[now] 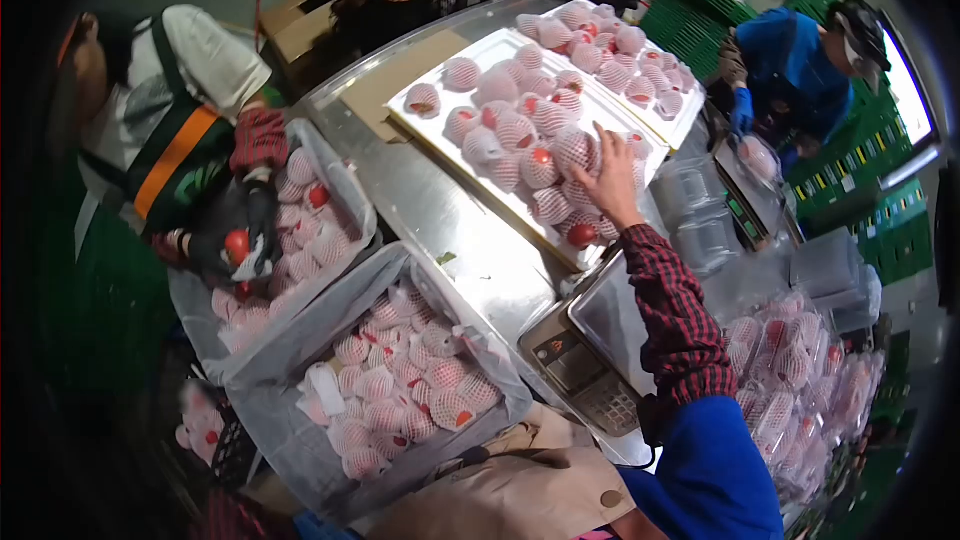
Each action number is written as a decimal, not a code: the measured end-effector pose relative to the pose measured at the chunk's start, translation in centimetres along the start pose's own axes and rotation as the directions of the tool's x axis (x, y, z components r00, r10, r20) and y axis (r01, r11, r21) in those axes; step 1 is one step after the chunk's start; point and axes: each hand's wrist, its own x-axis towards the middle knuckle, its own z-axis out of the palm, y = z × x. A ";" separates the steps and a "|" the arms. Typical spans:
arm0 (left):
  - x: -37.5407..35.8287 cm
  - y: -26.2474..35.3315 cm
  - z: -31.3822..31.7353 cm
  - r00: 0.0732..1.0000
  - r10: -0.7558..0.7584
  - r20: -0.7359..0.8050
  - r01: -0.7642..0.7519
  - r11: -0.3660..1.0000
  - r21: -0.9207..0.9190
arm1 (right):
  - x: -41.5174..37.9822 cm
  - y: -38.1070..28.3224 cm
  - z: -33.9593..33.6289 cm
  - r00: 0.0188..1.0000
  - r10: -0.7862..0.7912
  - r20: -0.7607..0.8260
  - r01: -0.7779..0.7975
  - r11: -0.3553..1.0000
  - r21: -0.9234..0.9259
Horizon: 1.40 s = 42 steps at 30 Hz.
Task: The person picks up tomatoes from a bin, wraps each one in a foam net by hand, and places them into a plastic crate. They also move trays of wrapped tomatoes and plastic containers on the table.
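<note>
My right hand (612,178), in a plaid cuff and blue sleeve, reaches over a white foam tray (430,135). Thumb and fingers are spread around the side of a round fruit in a pink foam net (575,152), touching it. More netted fruits crowd around it on the tray, some showing red skin, such as one red fruit (582,235) close to the near edge. My left hand is out of sight; only a dark plaid sleeve (240,515) shows at the bottom left edge.
A scale (580,365) stands at the metal table's (480,260) near edge. Lined crates (270,380) of netted fruit stand at left, where a gloved person handles fruit. Packed clear boxes (790,380) pile up at right, near empty clear containers (695,210). Other people work across the table.
</note>
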 end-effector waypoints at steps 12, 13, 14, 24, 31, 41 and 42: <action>0.4 -1.7 -4.1 0.991 0.025 -0.133 -0.023 1.000 0.019 | -5.8 -14.6 -4.3 0.956 -0.284 0.072 0.242 0.904 0.351; 0.3 -1.7 -4.2 0.990 0.015 -0.142 -0.014 1.000 0.007 | -7.8 -16.1 -3.8 0.938 -0.320 0.133 0.246 0.885 0.395; -0.1 -1.8 -4.3 0.989 0.001 -0.149 -0.001 1.000 0.002 | -9.7 -18.1 -4.1 0.928 -0.326 0.182 0.218 0.868 0.446; -38.0 2.1 -2.0 -0.352 -0.446 0.823 0.760 0.377 0.530 | -20.3 -24.8 -3.5 0.803 -0.389 0.451 0.150 0.865 0.479; -49.6 5.2 0.8 -0.384 -0.582 0.717 0.501 0.521 0.691 | -20.6 -25.5 -4.9 0.782 -0.399 0.479 0.065 0.817 0.574; -43.6 4.5 -1.1 -0.280 -0.675 0.682 0.582 0.446 0.680 | -22.0 -24.3 -3.4 0.807 -0.461 0.368 0.133 0.750 0.648; -41.9 4.5 -1.5 -0.278 -0.651 0.707 0.689 0.378 0.619 | -21.6 -25.5 -4.2 0.824 -0.454 0.340 0.141 0.744 0.653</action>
